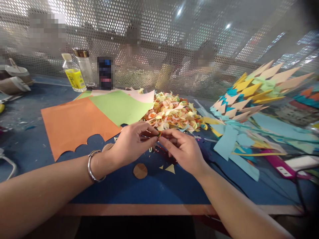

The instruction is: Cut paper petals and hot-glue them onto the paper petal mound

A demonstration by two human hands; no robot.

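My left hand [136, 141] and my right hand [180, 146] meet over the middle of the blue table. Between their pinched fingertips is a tiny green and orange piece [159, 134], perhaps paper, mostly covered by the fingers. Both hands are closed on it. Below them lie a round brown paper disc [140, 171] and a pale yellow triangular scrap [170, 169]. Beyond my left hand spread an orange sheet [77, 122] with scalloped cuts along its near edge and a light green sheet [122, 106]. A heap of paper scraps [174, 113] rises just behind my fingers.
At the back left stand a bottle with a yellow label [74, 78], a clear jar [85, 69] and a phone [105, 73]. To the right are a spiky folded-paper piece [251, 93], blue paper strips [226, 141], a magenta power strip [276, 164] and black cables [231, 179]. Perforated metal [154, 36] closes off the back.
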